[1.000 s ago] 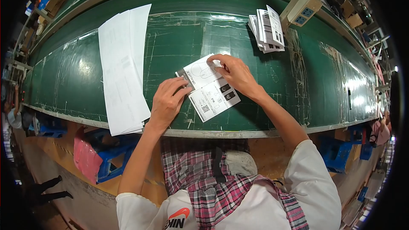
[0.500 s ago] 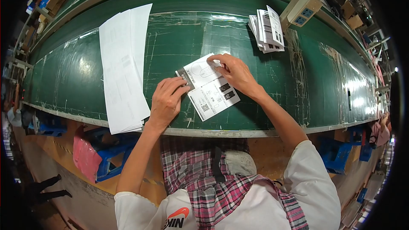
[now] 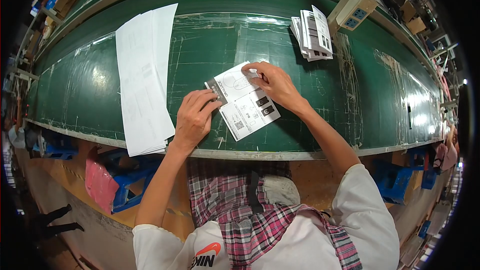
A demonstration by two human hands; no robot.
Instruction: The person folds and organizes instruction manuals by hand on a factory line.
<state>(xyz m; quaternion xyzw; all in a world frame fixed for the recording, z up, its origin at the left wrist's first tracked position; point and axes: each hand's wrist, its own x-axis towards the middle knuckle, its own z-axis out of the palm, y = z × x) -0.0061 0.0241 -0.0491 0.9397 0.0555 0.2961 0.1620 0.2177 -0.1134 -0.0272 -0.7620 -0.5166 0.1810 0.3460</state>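
Observation:
A printed leaflet with black text, drawings and a small square code lies tilted on the green table in front of me. My left hand rests its fingertips on the leaflet's dark left edge, thumb apart from the fingers. At the upper right part of the same sheet, my right hand has its thumb and index finger pinched together at the paper. To the left lies a stack of long white sheets. A pile of folded printed leaflets sits at the back right.
The green table has scratched tape across it and a pale front edge. A post with a socket box rises at the back right. Blue stools and a pink bag are below the front edge.

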